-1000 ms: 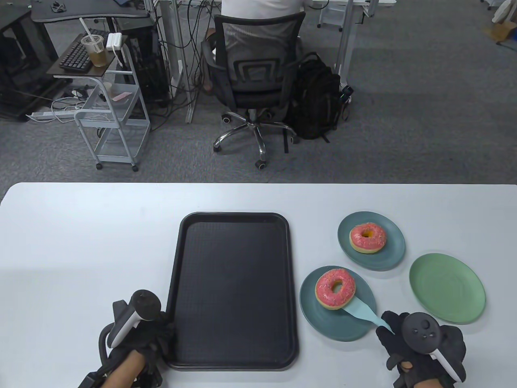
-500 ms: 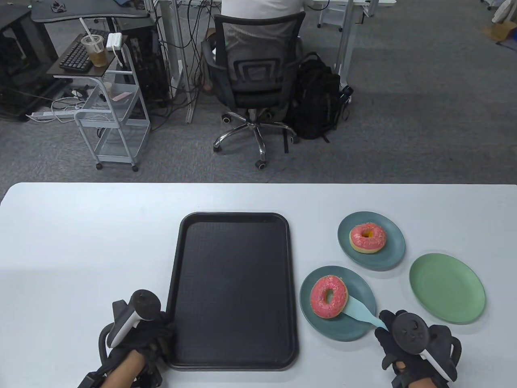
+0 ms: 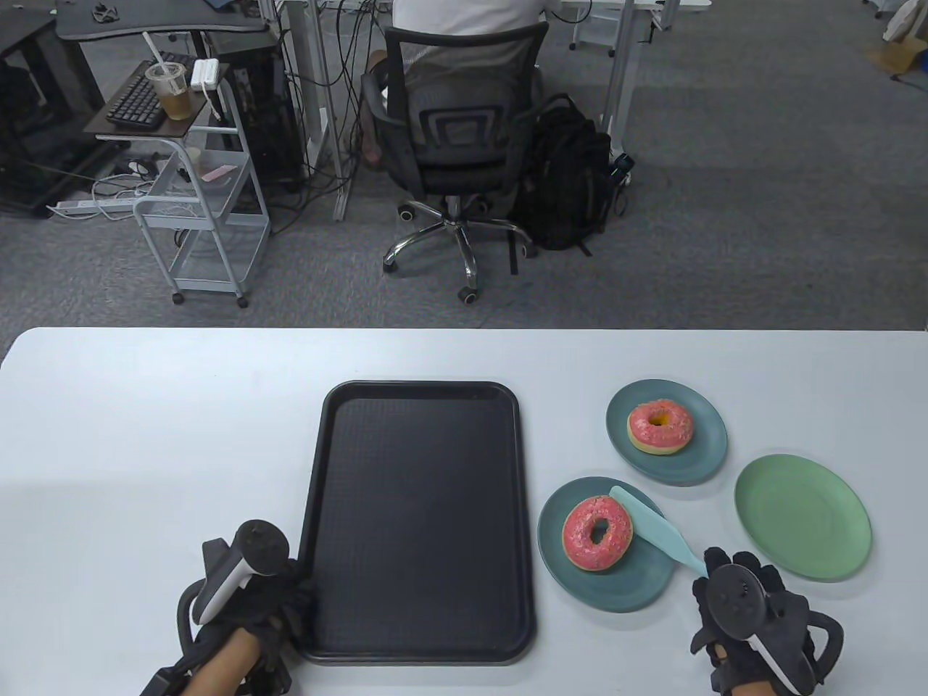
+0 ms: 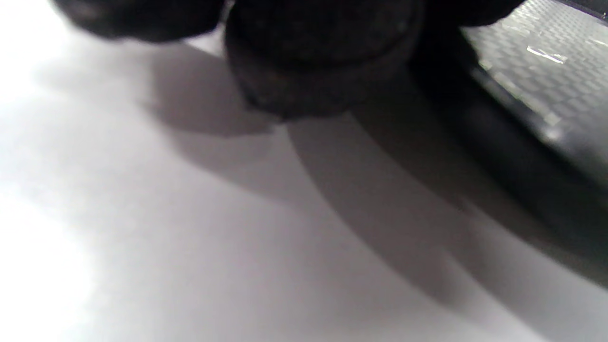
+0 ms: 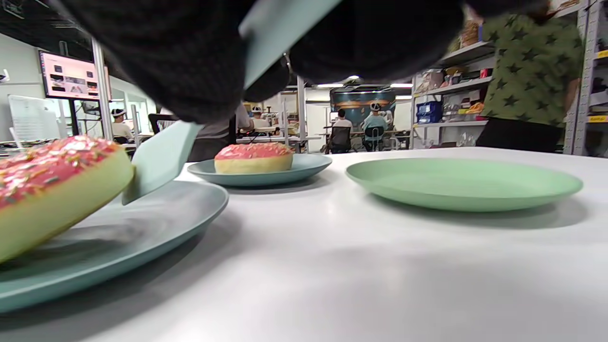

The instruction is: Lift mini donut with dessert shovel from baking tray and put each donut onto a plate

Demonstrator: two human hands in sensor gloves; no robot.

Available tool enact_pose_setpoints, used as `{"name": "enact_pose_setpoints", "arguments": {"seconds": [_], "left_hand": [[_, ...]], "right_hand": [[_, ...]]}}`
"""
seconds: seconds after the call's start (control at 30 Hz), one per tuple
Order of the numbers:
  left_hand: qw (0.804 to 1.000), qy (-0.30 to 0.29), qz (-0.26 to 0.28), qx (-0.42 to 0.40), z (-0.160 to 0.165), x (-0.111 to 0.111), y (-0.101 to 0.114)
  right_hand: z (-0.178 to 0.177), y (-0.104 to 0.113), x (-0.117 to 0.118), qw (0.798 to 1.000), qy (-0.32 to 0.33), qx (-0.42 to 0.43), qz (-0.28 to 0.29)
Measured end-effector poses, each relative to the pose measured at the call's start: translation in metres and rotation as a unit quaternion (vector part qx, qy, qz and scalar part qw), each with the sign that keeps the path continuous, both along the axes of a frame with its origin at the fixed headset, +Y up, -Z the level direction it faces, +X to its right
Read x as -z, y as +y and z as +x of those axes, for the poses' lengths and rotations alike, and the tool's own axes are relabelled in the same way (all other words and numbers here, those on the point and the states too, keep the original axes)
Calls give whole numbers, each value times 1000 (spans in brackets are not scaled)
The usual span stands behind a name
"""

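The right hand (image 3: 754,616) is gripping the handle of the pale blue dessert shovel (image 3: 649,533), fingers curled round it, and is holding the blade out over the near teal plate (image 3: 580,591) just beside the pink-iced donut (image 3: 598,533); in the right wrist view the blade is standing tilted, its tip close to the plate surface at the donut's flank, though whether it is touching the icing I cannot tell. The donut is lying on that plate, leaning a little in the wrist view, so the shovel is probably sitting alongside it because the donut is now delivered and the blade is free of it. A second pink donut (image 3: 660,426) is resting flat on the far teal plate (image 3: 707,457), and the green plate (image 3: 801,515) beside them is carrying nothing. The black baking tray (image 3: 420,518) is lying on the bench (image 3: 145,435) with no donut showing on it, which suggests the task is at or near its end, with nothing left to fill the green plate. The left hand (image 3: 246,609) is resting at the tray's near left corner, likely to steady the tray against sliding; its fingers are looking curled against the rim, but whether they are truly clamping it I cannot tell, since the left wrist view is dark and blurred
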State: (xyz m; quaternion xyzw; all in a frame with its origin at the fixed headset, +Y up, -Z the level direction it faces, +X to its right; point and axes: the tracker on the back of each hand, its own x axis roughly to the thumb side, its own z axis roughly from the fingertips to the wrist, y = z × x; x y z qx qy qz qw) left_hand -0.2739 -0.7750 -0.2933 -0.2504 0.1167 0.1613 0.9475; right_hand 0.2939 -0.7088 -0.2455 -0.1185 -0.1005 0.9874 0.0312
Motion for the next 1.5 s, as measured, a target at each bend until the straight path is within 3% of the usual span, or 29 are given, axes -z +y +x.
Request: {"name": "enact_pose_setpoints", "arguments": {"seconds": [0.33,0.63,0.93,1.23,1.5], "left_hand": [[1000,0,0,1,0,0,0],[1000,0,1,2,0,0,0],[1000,1,1,0,0,0,-1],[1000,2,-1,-7,-2,0,-1],[1000,3,-1,-11,-2,0,-1]], "right_hand": [[7,2,-2,999,-27,9,16],[29,5,-1,992,-59,101,50],[68,14,14,959,-174,200,98],[103,11,35,955,-226,161,99],[115,-5,59,950,-271,145,61]]}}
